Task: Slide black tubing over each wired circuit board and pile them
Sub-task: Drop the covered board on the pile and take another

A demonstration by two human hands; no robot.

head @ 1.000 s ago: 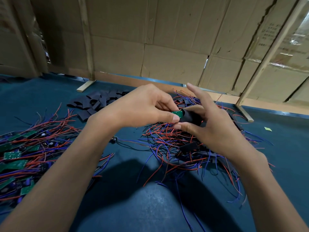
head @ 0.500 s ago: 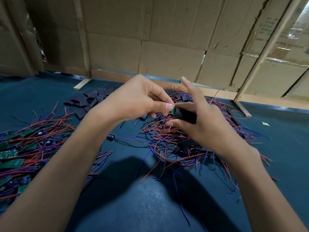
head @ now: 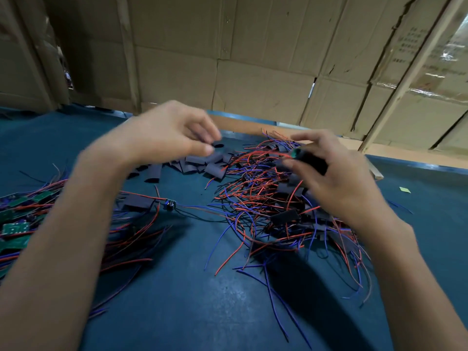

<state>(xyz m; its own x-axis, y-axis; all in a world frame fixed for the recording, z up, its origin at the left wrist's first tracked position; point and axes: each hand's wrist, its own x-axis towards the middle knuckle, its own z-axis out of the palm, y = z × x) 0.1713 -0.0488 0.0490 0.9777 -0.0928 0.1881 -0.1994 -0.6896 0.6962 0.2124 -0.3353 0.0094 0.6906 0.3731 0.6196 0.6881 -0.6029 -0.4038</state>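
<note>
The counter [head: 202, 300] fills the lower half of the frame with dark blue covering; both forearms reach over it from the bottom corners. At the left edge lies a heap of bare green boards [head: 15, 224] with red and blue leads, not yet sleeved. Right of centre lies the pile of sleeved boards [head: 283, 219], black tubes tangled in wires. Change from a second ago: the two hands, then joined on one piece at frame centre, have separated. The right hand [head: 339, 178], at centre right, now holds alone the sleeved board [head: 307, 159]; its grip is closed round the black tube, just above the pile. The piece reads as a short black sleeve with a green board end showing at its left mouth and red leads trailing from it. The left hand [head: 167, 135], blurred, is at upper centre, fingers loosely curled and holding nothing, above the loose cut tubing [head: 202, 163] beyond. Judgement: sleeving of this unit looks finished; it goes to the pile, and the left hand appears to be seeking the next tube. A cardboard wall [head: 253, 59] closes the far side.
</note>
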